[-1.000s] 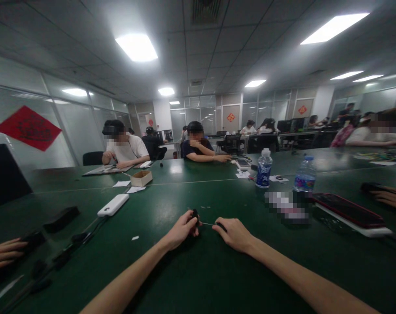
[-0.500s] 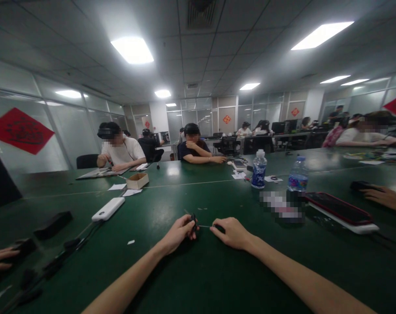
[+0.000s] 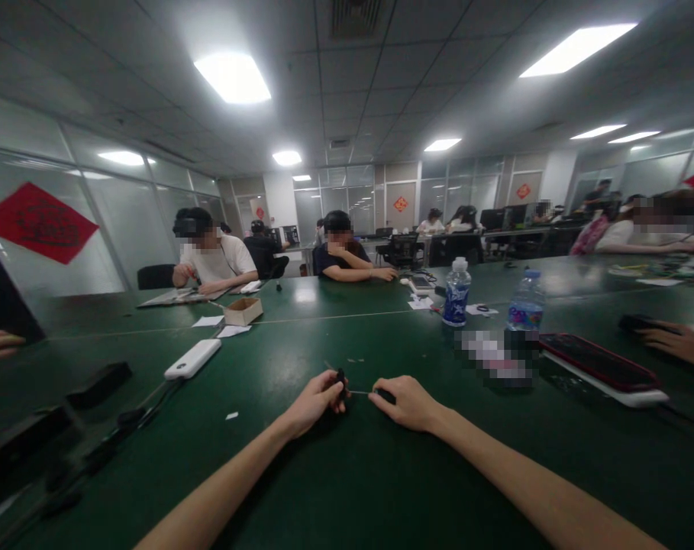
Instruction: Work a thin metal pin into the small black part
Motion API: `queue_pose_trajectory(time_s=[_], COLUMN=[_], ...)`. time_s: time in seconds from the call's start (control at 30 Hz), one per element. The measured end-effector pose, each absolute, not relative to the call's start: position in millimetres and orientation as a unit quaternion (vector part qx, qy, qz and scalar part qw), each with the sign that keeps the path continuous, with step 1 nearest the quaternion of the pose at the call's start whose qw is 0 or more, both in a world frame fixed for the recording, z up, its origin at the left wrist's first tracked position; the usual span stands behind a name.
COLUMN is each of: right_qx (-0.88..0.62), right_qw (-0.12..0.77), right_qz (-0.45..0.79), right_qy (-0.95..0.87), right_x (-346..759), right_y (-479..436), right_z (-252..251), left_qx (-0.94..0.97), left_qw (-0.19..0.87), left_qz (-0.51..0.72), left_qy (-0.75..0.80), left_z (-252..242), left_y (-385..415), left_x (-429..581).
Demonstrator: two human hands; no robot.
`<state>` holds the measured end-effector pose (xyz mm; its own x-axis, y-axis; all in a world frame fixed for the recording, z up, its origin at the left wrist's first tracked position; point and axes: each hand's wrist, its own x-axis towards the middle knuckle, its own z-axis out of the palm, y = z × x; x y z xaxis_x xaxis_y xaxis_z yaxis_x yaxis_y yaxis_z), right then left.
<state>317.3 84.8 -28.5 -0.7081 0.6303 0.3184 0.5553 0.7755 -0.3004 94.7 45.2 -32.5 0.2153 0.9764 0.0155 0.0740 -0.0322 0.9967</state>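
Note:
My left hand is closed around a small black part, pinched between thumb and fingers; its exact kind cannot be made out. Opposite it, my right hand is wrapped round the dark handle of what looks like a screwdriver. A thin metal shaft runs level from there to the black part. Whether its tip sits inside that part is hidden by the left fingers. Both hands are just above or on the green table.
Ahead on the right stand two water bottles, with a phone on a white power bank nearer me. To the left lie another white power bank, cables, and an open cardboard box. Co-workers' hands show at both sides.
My two hands keep their hold and have hardly moved. At the left edge, another person's hand has gone up and away from a black object. The view has shifted slightly.

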Motion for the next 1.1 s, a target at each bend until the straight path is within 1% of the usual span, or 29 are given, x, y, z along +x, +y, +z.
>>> queue_pose_trajectory(time_s=[0.27,0.47,1.1], right_qx=[-0.316,-0.321,-0.322], right_qw=[0.207,0.192,0.189], right_qz=[0.092,0.109,0.095], right_qy=[-0.921,-0.921,-0.923], right_x=[317.4,317.6,317.1], right_y=[84.5,82.1,82.5], right_z=[-27.8,-24.6,-24.8], left_qx=[0.569,0.574,0.591], left_qw=[0.544,0.542,0.524], left_qz=[0.436,0.438,0.431], left_qy=[0.437,0.430,0.436], left_z=[-43.2,-41.0,-35.2], left_y=[52.0,50.2,47.0], left_x=[88.9,90.0,93.7])
